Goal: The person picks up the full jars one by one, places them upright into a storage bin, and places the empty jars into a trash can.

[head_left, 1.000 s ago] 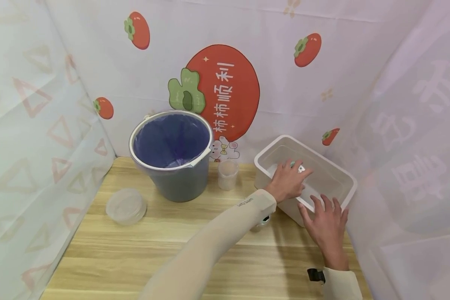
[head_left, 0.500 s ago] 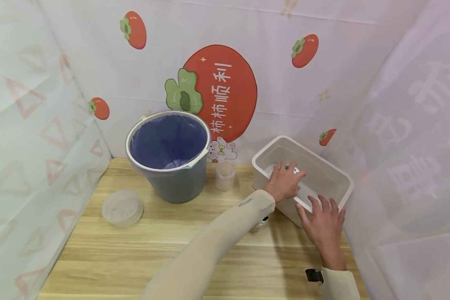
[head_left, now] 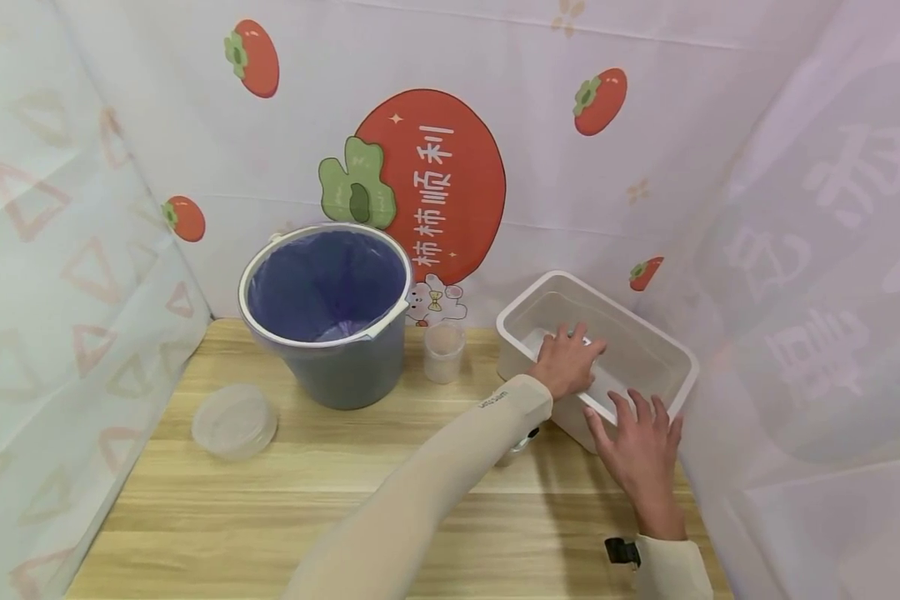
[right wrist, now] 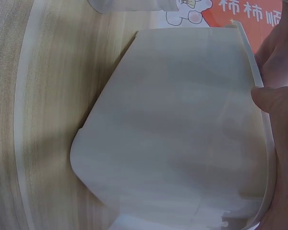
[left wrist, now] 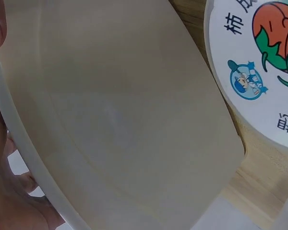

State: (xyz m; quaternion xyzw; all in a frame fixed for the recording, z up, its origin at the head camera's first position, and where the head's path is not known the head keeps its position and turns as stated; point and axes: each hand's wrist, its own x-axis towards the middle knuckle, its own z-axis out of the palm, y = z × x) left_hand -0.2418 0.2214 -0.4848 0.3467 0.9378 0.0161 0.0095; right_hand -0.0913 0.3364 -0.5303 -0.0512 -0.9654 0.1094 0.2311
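A shallow, round, translucent plastic lid (head_left: 234, 420) lies near the left edge of the pale wood-grain tabletop (head_left: 285, 500). Behind it, toward the back edge, stands a grey plastic bucket (head_left: 328, 315) with a white rim, lined with a thin purple bag. Just right of the bucket sits a small frosted plastic cup (head_left: 443, 352), and on the fabric backdrop above it a large red persimmon print (head_left: 429, 185) carries the characters 柿柿顺利.

At the back right corner of the tabletop stands a white rectangular plastic tub (head_left: 648, 346) — smooth-walled, round-cornered, set at an angle to the table edges. The left hand (head_left: 566, 363), in a beige sleeve with small writing at the cuff that is too small to read, reaches over the tub's near rim; its fingers curve down inside over a small white-and-green thing (head_left: 579, 337), mostly hidden, and whether they pinch it cannot be told. The left wrist view shows only the thumb hooked on the rim and the smooth wall.

The right hand (head_left: 637, 450) lies spread against the tub's near outer wall, fingertips at the rim — fingers straight, gripping nothing.
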